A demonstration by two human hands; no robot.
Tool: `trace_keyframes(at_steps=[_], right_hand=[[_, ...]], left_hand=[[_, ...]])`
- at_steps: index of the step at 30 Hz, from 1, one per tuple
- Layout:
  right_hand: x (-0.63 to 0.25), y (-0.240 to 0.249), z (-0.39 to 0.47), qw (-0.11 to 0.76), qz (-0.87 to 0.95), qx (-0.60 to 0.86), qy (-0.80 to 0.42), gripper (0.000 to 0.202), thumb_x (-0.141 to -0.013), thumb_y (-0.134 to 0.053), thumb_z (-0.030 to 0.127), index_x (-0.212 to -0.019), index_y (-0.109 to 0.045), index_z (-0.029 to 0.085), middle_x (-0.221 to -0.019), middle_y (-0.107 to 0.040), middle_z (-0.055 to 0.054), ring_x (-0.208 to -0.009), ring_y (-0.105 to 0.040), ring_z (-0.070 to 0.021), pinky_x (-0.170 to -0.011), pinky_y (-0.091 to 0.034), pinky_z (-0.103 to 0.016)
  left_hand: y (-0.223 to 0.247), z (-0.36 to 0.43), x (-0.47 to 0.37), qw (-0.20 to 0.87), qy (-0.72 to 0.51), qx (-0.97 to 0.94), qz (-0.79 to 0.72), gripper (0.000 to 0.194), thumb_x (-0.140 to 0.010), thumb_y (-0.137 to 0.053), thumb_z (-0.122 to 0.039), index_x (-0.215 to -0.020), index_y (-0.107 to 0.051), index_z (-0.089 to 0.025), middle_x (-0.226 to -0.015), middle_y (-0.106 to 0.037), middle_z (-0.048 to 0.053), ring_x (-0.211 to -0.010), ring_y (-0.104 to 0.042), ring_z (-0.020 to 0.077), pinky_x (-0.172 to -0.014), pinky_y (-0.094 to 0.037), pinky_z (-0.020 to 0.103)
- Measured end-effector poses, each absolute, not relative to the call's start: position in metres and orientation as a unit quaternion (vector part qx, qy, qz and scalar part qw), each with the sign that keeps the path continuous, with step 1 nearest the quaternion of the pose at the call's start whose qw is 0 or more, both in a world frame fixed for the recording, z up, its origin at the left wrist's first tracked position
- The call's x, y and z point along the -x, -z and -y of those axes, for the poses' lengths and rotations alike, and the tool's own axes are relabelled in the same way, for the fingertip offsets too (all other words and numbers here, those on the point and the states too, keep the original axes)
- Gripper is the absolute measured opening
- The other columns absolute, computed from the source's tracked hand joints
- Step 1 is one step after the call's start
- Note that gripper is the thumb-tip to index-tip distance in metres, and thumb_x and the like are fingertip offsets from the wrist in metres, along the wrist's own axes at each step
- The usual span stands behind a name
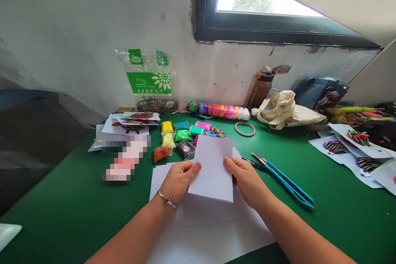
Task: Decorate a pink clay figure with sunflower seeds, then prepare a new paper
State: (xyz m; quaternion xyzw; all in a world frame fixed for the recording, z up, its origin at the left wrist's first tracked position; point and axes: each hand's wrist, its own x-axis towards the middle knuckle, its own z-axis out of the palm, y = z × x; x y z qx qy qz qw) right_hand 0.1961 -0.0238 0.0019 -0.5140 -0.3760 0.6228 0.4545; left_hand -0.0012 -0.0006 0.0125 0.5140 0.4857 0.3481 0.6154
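A small white paper sheet [212, 169] is held up between my two hands. My left hand [181, 177] pinches its left edge, thumb on the front. On the right edge my right hand [243, 175] is closed with its thumb on the front too. Beneath lie larger white sheets [204, 231] on the green table [340, 231]. Behind the held paper are several small packets of coloured clay, among them a yellow packet [167, 127] and an orange packet [161, 153]. To the right of my right hand lies a blue-handled cutter [287, 183], beside a dark tool [255, 163].
A tape roll [245, 129], a tube of coloured clay [221, 111], a brown bottle [260, 90] and a cloth bag [278, 109] stand along the wall. Decorated paper pieces lie left [108, 126] and right [337, 146]. A clear green-labelled bag [150, 84] leans behind.
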Motion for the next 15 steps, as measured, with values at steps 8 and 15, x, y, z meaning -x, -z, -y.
trace_keyframes(at_steps=[8, 15], right_hand=[[-0.1955, -0.0016, 0.0223, 0.464, 0.393, 0.534, -0.588, 0.047, -0.076, -0.061, 0.061, -0.064, -0.050, 0.017, -0.055, -0.045, 0.004, -0.050, -0.036, -0.0081, -0.047, -0.023, -0.022], [-0.1974, 0.0053, 0.0219, 0.468, 0.404, 0.529, -0.582, 0.045, -0.079, -0.058, 0.059, -0.066, -0.051, 0.017, -0.056, -0.045, 0.003, -0.050, -0.036, -0.0087, -0.047, -0.024, -0.023]], left_hand=[[-0.0146, 0.0050, -0.0031, 0.595, -0.332, -0.528, -0.507, 0.055, -0.061, -0.065, -0.070, -0.055, -0.051, -0.017, -0.049, -0.050, -0.004, -0.040, -0.049, 0.0116, -0.035, -0.038, 0.022], [-0.0139, 0.0054, -0.0042, 0.582, -0.328, -0.525, -0.527, 0.060, -0.059, -0.060, -0.076, -0.056, -0.050, -0.017, -0.045, -0.052, -0.004, -0.035, -0.051, 0.0122, -0.031, -0.036, 0.021]])
